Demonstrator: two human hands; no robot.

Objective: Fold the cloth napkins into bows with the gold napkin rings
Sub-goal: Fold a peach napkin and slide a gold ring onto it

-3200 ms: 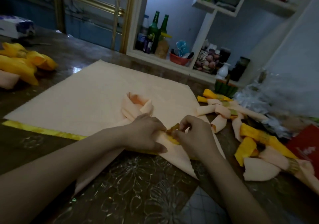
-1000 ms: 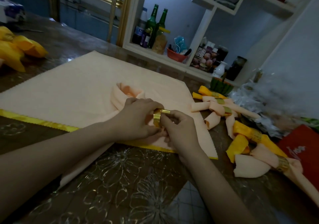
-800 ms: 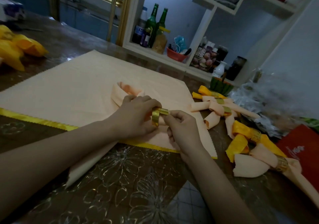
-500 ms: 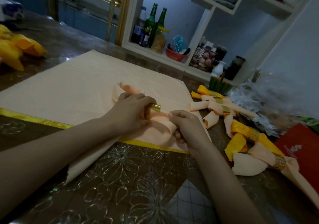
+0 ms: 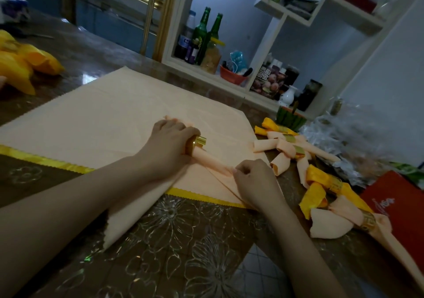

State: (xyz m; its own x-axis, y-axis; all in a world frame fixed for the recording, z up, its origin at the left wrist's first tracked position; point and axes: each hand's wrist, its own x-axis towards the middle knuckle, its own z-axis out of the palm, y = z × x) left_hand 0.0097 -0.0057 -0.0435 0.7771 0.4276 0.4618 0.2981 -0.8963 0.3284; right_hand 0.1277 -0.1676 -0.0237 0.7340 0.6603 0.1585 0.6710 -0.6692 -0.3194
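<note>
Head: gold ring [image 5: 199, 142] rnd rolled napkin [image 5: 210, 161].

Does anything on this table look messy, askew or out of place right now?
Nothing looks spilled or torn. The finished bows lie in a loose, overlapping heap at the right, with crumpled clear plastic behind them. The napkin being worked is only partway through its gold ring.

Dim, bluish light throughout, a small glare patch on the table [image 5: 87, 77], wide-angle bending and softness at edges.
</note>
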